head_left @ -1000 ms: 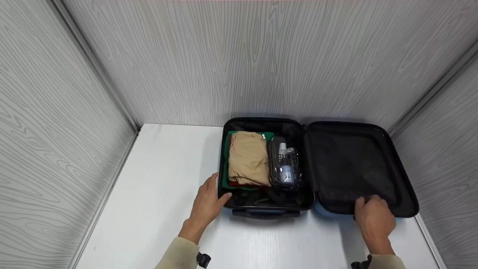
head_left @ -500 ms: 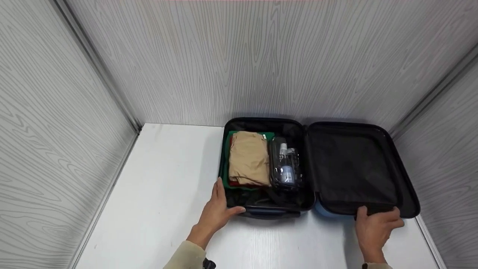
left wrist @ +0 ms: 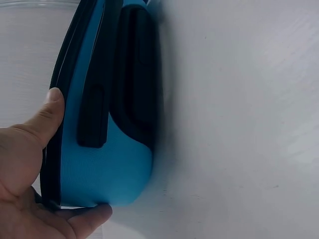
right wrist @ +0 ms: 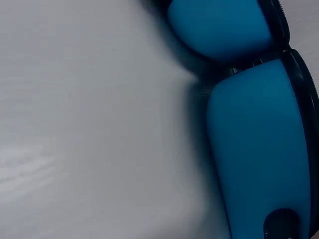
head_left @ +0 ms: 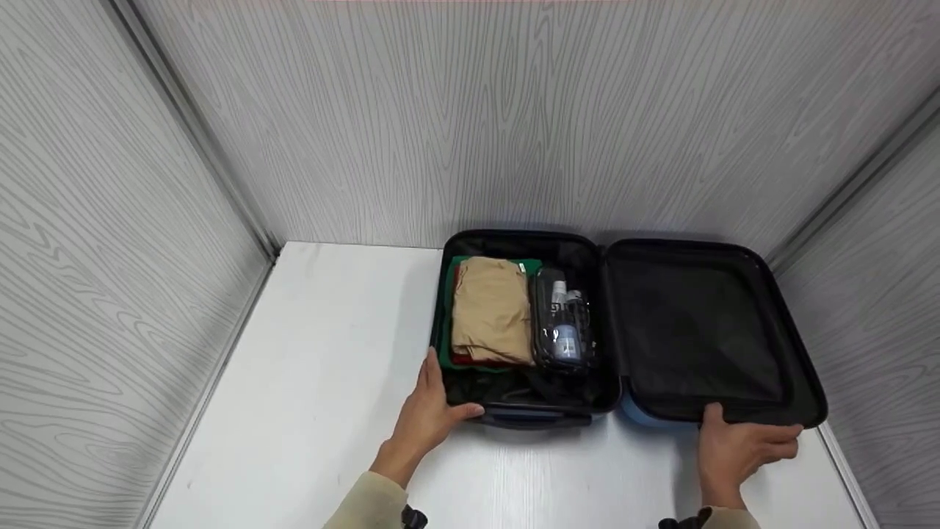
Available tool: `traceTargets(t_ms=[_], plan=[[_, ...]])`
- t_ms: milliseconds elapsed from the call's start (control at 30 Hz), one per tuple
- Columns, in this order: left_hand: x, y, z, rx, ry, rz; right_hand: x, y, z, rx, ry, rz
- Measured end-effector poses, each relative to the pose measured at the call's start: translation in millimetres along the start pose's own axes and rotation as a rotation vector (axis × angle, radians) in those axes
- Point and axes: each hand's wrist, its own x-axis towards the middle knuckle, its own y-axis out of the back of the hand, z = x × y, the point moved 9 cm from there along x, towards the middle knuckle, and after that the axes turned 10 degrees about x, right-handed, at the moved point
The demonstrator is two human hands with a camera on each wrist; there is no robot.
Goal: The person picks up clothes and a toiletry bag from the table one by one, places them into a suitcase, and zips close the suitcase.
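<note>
A white bench (head_left: 316,382) stood in a corner of grey wood-grain wall panels (head_left: 514,117). On it, toward the right and against the back wall, lay a small blue hard-shell suitcase (head_left: 624,330), opened flat with its two black-lined halves side by side. The right half, the lid (head_left: 698,330), held nothing that could be seen against its dark lining. The left half (head_left: 514,397) was packed: a folded tan garment (head_left: 490,311) lay on top of green (head_left: 443,345) and red cloth, and just beside it to the right sat a clear toiletry pouch (head_left: 562,323) with small bottles inside.

The left hand (head_left: 429,413) gripped the near left corner of the packed half; the left wrist view showed the thumb (left wrist: 47,117) laid on the black rim and the fingers curled under the blue shell (left wrist: 107,174), next to a black carry handle (left wrist: 134,74). The right hand (head_left: 738,450) grasped the near edge of the lid, thumb on the rim and fingers bent along the outside. The right wrist view showed only the two blue shells (right wrist: 259,144) resting on the bench, not the hand itself.
</note>
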Motion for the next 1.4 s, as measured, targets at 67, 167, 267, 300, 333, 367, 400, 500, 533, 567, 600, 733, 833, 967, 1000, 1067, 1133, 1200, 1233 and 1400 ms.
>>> traceTargets(t_ms=[67, 167, 267, 300, 333, 367, 400, 500, 533, 567, 600, 733, 833, 967, 1000, 1067, 1133, 1200, 1233, 1400], plan=[[0.0, -0.9, -0.8, 0.004, 0.002, -0.002, 1.6, -1.1, 4.7, 0.011, -0.041, -0.008], [-0.3, -1.6, -0.5, 0.005, -0.005, -0.004, 3.0, -3.9, 13.3, 0.04, -0.121, -0.051], [-0.7, -0.4, 0.4, 0.007, -0.008, -0.001, 1.4, -10.4, 20.6, 0.118, -0.208, -0.12], [-0.8, 0.2, 0.9, 0.006, -0.01, 0.0, -0.2, -13.2, 22.1, 0.159, -0.234, -0.146], [-1.1, 0.5, 1.3, 0.006, -0.009, -0.001, -1.6, -15.7, 23.0, 0.214, -0.258, -0.165], [-1.3, 0.6, 1.6, 0.006, -0.009, -0.002, -3.1, -18.4, 24.1, 0.288, -0.293, -0.187], [-1.5, 0.3, 1.9, 0.005, -0.009, -0.005, -4.5, -21.3, 25.5, 0.367, -0.333, -0.206], [-2.6, -1.4, 2.3, -0.003, -0.004, -0.018, -9.1, -27.1, 28.8, 0.598, -0.457, -0.247], [-2.8, -1.8, 2.2, -0.004, -0.002, -0.022, -10.2, -28.5, 30.0, 0.666, -0.498, -0.254], [-2.7, -2.0, 2.5, -0.004, -0.003, -0.024, -11.5, -29.6, 31.1, 0.722, -0.537, -0.262], [-2.5, -2.1, 2.9, -0.004, -0.004, -0.026, -12.2, -30.1, 31.2, 0.762, -0.558, -0.267], [-1.7, -1.6, 5.1, 0.002, -0.012, -0.023, -13.2, -28.3, 29.7, 0.837, -0.575, -0.284], [-1.3, -1.7, 6.0, 0.002, -0.01, -0.027, -13.3, -27.2, 26.6, 0.845, -0.538, -0.281], [-0.5, -3.2, 7.1, -0.007, 0.0, -0.043, -14.3, -26.2, 21.9, 0.875, -0.493, -0.243], [-0.2, -3.4, 7.3, -0.011, 0.0, -0.045, -14.4, -25.9, 20.1, 0.884, -0.477, -0.233], [0.3, -3.5, 7.4, -0.01, 0.002, -0.048, -14.0, -25.1, 15.6, 0.913, -0.447, -0.211], [0.9, -3.5, 7.3, -0.006, 0.002, -0.052, -13.0, -24.1, 9.4, 0.934, -0.403, -0.201], [1.3, -3.7, 6.6, -0.005, 0.005, -0.059, -12.4, -22.3, 2.9, 0.942, -0.363, -0.188], [1.6, -3.7, 6.3, -0.004, 0.006, -0.063, -12.5, -21.4, 0.0, 0.94, -0.346, -0.182], [3.0, -4.1, 4.8, -0.017, 0.012, -0.069, -13.9, -16.2, -17.1, 0.866, -0.244, -0.174]])
